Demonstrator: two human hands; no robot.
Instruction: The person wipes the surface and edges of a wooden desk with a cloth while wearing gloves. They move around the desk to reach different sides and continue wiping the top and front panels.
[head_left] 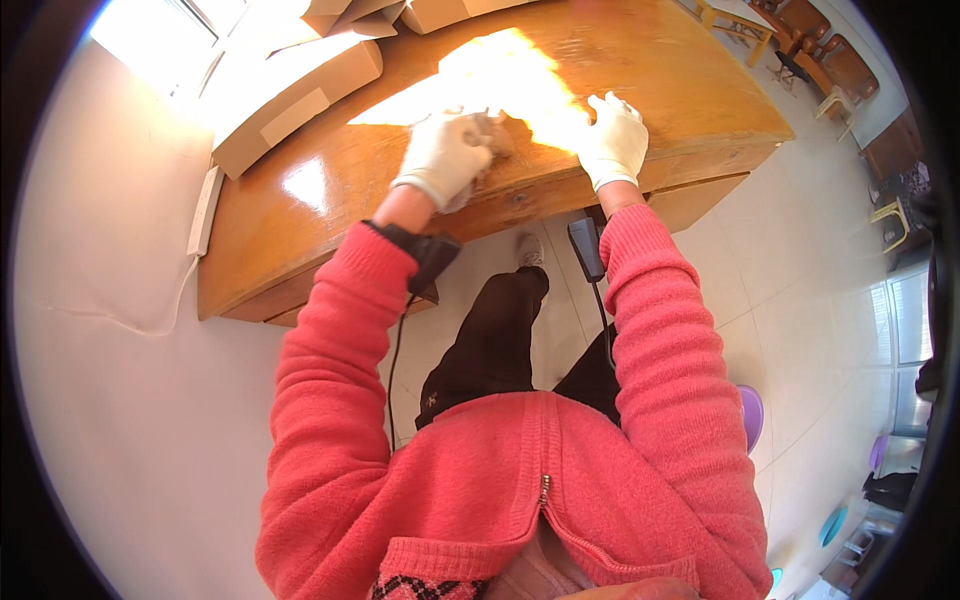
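My left hand, in a white glove, is closed around a crumpled greyish cloth. Part of the cloth sticks out beyond the fingers, and a bit hangs below the hand near the table's front edge. Motion blurs both the cloth and the fingertips. My right hand, also gloved in white, rests on the wooden table close to the same edge. Its fingers are slightly bent and apart, with nothing visible in them. Bright sunlight washes out the tabletop between and beyond the hands.
Cardboard boxes stand along the table's far left side. A white power strip with a cable is at the left end, by the wall. Dark devices with cords are strapped at both wrists. Brown chairs and a purple stool are to the right.
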